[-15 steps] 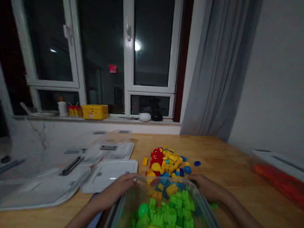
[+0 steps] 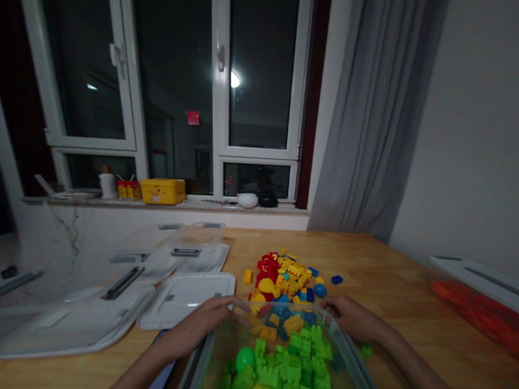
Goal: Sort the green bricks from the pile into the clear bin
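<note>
A clear plastic bin (image 2: pixel 348 356) sits at the near edge of the wooden table (image 2: pixel 388 278), holding several green building blocks (image 2: pixel 291 366) with a few yellow and blue ones. My left hand (image 2: pixel 201 323) grips the bin's far left corner. My right hand (image 2: pixel 351 317) holds its far right corner. Just beyond the bin lies a loose pile of yellow, red and blue blocks (image 2: pixel 282 275).
White bin lids (image 2: pixel 188 291) and clear empty bins (image 2: pixel 168 242) lie on the table's left. A closed bin of red pieces (image 2: pixel 481 307) stands at the right edge. A yellow box (image 2: pixel 162 191) and bowls sit on the windowsill; a grey curtain (image 2: pixel 373 119) hangs right.
Almost nothing has moved. The view has shifted slightly, and both hands remain on the bin's far corners.
</note>
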Tool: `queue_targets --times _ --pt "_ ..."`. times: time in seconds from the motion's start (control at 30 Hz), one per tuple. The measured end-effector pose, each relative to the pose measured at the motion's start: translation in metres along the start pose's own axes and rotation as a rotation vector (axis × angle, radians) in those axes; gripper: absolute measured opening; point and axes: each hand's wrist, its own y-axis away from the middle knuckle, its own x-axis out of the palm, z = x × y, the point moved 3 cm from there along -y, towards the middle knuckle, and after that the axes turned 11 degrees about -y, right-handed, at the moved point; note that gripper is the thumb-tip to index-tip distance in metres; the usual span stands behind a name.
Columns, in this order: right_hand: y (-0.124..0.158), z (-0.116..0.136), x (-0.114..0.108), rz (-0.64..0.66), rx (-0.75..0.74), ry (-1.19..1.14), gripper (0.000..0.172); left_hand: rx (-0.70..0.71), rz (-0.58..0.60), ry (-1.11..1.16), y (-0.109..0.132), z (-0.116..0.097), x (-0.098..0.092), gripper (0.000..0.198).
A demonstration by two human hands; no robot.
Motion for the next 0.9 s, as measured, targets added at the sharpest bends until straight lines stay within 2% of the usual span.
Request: queue_targets --times 0.2,0.43,0.53,0.7,0.9 --pt "-0.002 0.001 -0.01 -0.19 -0.089 -0.001 0.02 0.013 0.011 0.019 -0.001 0.0 0.001 0.038" --pt "-0.005 0.011 -0.021 -0.327 -0.17 -0.211 0.032 -0.004 0.011 0.01 -0.003 0.004 0.001 0.04" --pt "-0.004 0.017 -0.023 -0.317 -0.188 -0.333 0.037 -0.005 0.023 0.011 -0.004 0.0 0.002 0.038" --pt "0.006 0.037 -0.018 -0.247 -0.181 -0.504 0.036 0.025 0.036 0.034 -0.005 -0.004 0.001 0.036" --pt "0.017 0.061 -0.005 -0.175 -0.192 -0.564 0.037 0.041 0.058 0.072 -0.002 -0.011 0.0 0.039"
